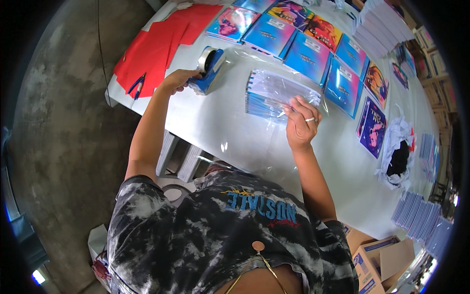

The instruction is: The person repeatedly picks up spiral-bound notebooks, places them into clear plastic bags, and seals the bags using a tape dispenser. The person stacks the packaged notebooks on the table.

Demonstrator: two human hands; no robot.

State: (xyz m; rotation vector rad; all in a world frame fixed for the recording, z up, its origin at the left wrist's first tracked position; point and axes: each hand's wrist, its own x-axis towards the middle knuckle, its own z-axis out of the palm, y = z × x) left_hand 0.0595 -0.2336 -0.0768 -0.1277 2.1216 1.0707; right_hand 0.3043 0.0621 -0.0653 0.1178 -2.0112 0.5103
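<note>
A blue tape dispenser [212,78] with a roll of tape stands on the white table. My left hand [179,81] is closed at its left side, fingertips against it; a strip of tape between the fingers cannot be made out. Right of it lies a spiral-bound notebook stack [267,100] inside a clear plastic wrapper [279,81], with the binding on the left. My right hand [302,120], wearing a ring, pinches the wrapper near the stack's right end. The palm and thumb partly hide what the fingers hold.
Colourful spiral notebooks [307,56] lie in rows across the far side. Red sheets [161,46] and a blue-handled cutting tool [138,87] lie at the left edge. Crumpled white plastic [399,166] and notebook piles [415,210] are at right. Open cardboard boxes [377,262] stand below.
</note>
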